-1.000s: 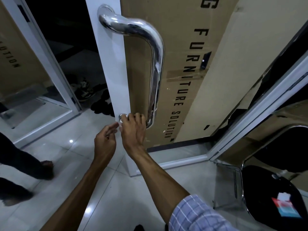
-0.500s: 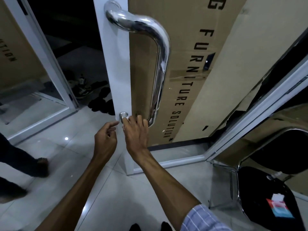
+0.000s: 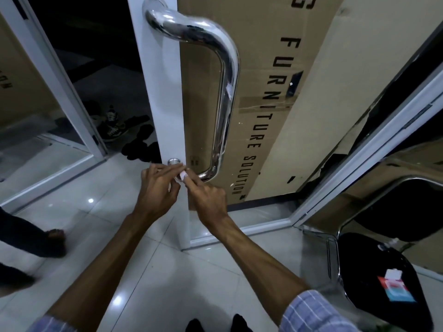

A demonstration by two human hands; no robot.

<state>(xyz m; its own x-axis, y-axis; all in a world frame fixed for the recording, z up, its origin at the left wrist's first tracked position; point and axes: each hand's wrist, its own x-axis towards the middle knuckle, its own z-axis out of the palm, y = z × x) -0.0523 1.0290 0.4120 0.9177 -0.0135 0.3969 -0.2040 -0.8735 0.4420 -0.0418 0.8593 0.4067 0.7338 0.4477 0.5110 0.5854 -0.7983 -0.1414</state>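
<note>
A white-framed glass door [image 3: 165, 92] stands ajar with a long curved chrome pull handle [image 3: 225, 97]. Low on its frame sits a small round chrome lock cylinder [image 3: 173, 161]. My left hand [image 3: 158, 188] and my right hand [image 3: 208, 200] meet just below that cylinder. Together their fingertips pinch a small white piece [image 3: 183, 175], perhaps tape or paper. What lies behind the fingers is hidden.
Cardboard [image 3: 271, 92] printed "FURNITURE SOLUTION" covers the door glass. A black chrome-framed chair [image 3: 374, 267] holding a red and blue packet [image 3: 395, 288] stands at the right. Shoes [image 3: 112, 128] lie beyond the doorway. Another person's legs [image 3: 28, 240] are at the left on the tiled floor.
My right hand left the lock area and drew back a little. My left hand came forward to meet it, and both now pinch a small white piece.
</note>
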